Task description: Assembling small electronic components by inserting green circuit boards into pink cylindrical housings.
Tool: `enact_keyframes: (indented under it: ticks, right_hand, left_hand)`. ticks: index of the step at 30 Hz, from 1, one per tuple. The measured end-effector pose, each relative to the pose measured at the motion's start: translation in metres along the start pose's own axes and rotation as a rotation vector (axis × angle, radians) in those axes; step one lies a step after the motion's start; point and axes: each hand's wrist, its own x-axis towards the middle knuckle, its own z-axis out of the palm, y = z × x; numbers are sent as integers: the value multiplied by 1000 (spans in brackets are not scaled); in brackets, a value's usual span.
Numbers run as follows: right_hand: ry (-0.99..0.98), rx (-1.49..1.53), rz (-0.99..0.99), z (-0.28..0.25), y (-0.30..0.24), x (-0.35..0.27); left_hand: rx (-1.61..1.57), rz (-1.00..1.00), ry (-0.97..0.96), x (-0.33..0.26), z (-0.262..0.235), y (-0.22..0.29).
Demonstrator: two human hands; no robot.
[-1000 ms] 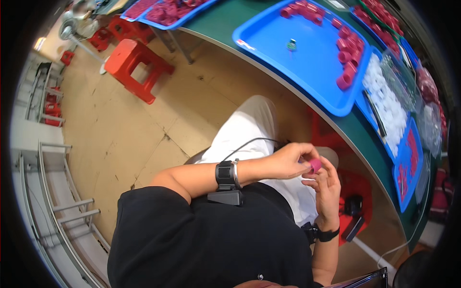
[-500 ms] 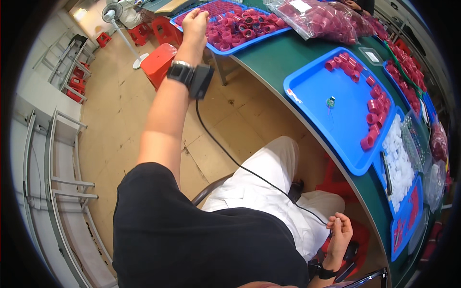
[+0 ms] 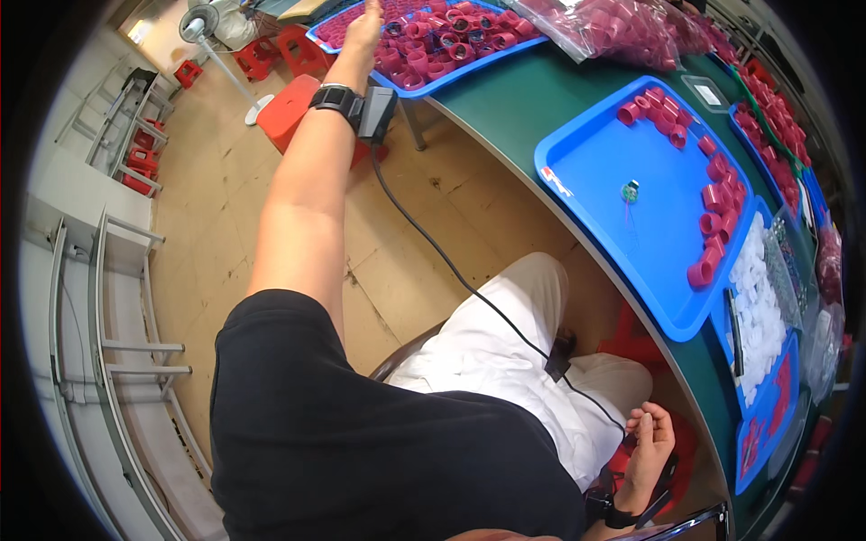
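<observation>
My left hand reaches out at the top, over the left part of a blue tray filled with pink-red plastic rings. Its fingertips run to the picture's edge, so I cannot see whether they grip anything. My right hand hangs low beside the table edge, palm up, fingers loosely bent and apart, with nothing visible in them. A larger blue tray lies nearer on the table, with pink-red pipe-like rings along its far and right sides. A small green circuit board with thin wires lies in its middle.
Clear bags of pink-red parts lie at the back of the green table. White pieces fill a tray at the right. A black cable runs from my left wrist device across my lap. Red stools and a fan stand beyond.
My left hand has stretched farther away, to the upper edge of the picture, and turned from a closed pose. The table shifts slightly in view; my right hand stays low.
</observation>
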Motion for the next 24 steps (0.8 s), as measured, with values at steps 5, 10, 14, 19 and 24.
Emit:
enact_keyframes:
  ticks: [5,10,14,19,24]
  right_hand:
    - [13,-51,-52,7,-30,-6]
    - [-64,-128,-177,25,-61,2]
    - [-114,-203,-286,36,-67,7]
    - [-175,-197,-335,34,-64,-3]
    - [-135,-54,-340,33,-66,1]
  left_hand:
    - [210,506,-15,-76,60,62]
    - [481,676,-555,-200,146,102]
    - [654,862,-968,-261,203,78]
    - [712,751,-1044,-289,250,69]
    - [283,817,-962,-342,249,90]
